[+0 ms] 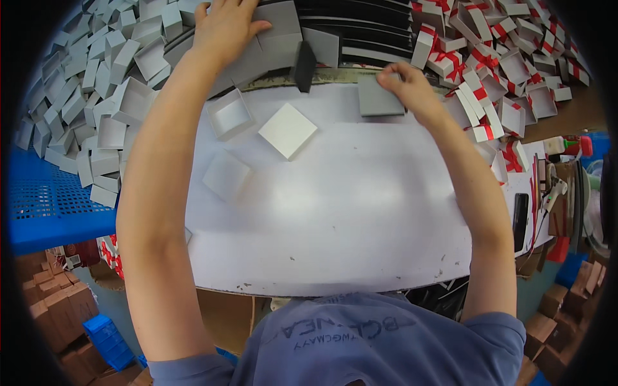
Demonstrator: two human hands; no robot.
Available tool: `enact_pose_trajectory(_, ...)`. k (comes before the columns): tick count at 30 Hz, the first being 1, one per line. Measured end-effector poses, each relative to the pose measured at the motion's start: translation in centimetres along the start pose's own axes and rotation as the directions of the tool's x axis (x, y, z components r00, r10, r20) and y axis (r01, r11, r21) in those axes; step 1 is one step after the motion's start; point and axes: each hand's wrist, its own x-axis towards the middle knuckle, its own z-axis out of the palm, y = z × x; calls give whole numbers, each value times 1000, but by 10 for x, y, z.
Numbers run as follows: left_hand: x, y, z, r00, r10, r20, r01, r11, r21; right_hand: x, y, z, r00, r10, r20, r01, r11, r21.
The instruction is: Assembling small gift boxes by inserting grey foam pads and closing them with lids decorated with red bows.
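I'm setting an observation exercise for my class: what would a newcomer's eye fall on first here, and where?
Two big heaps of small boxes: plain grey-white boxes at upper left, and red-ribboned white boxes at upper right. Between them, the bright white tabletop fills the middle. At its far side, the right hand has its fingers on a grey square piece.

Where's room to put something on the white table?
Bare tabletop lies between the grey square piece and the blue shirt, and between that piece and the nearest white box. Crowded: back left, pale boxes; back right, red-ribboned boxes.
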Motion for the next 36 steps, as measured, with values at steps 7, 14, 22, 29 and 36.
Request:
enact_pose_trajectory(7,-49,13,23,893,136,-429,-124,991,55,-70,-1,-1,915,-381,-133,222,750,-623)
enact_pose_trajectory(14,-134,86,29,944,78,321,-29,988,-155,-95,-16,23,954,-253,159,292,674,-678)
enact_pose_trajectory(22,-246,134,17,918,-276,284,195,-310,-931,-143,-39,40,718,-690,98,616,563,-552)
enact_pose_trajectory(29,-273,151,11,983,182,-5,-98,507,-856,-193,-48,81,465,-636,616,870,459,-182)
enact_pose_trajectory(36,-265,136,-8,932,363,7,-258,676,-690,-179,-33,-9,875,-468,122,476,788,-390)
